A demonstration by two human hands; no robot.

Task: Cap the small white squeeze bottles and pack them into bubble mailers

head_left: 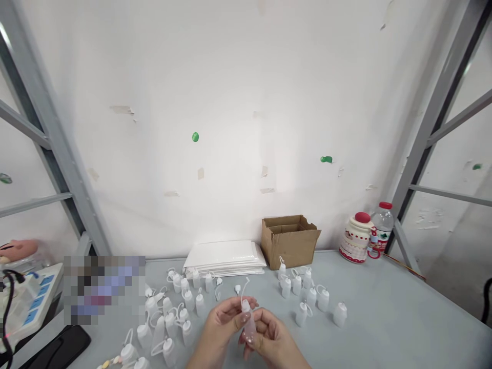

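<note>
A small translucent squeeze bottle (248, 320) with a white tethered cap is held upright over the grey table (384, 318), between both hands. My left hand (223, 328) pinches its top with thumb and fingers. My right hand (271, 335) wraps round its lower body. To the left lie several similar white bottles (169, 318), some tipped over. Several more bottles (307, 297) stand upright to the right.
A stack of white sheets (226, 256) and an open cardboard box (290, 241) sit by the wall. A red-and-white mug (357, 238) and a water bottle (382, 223) stand at the back right. A black phone (57, 348) and a power strip (31, 297) lie left.
</note>
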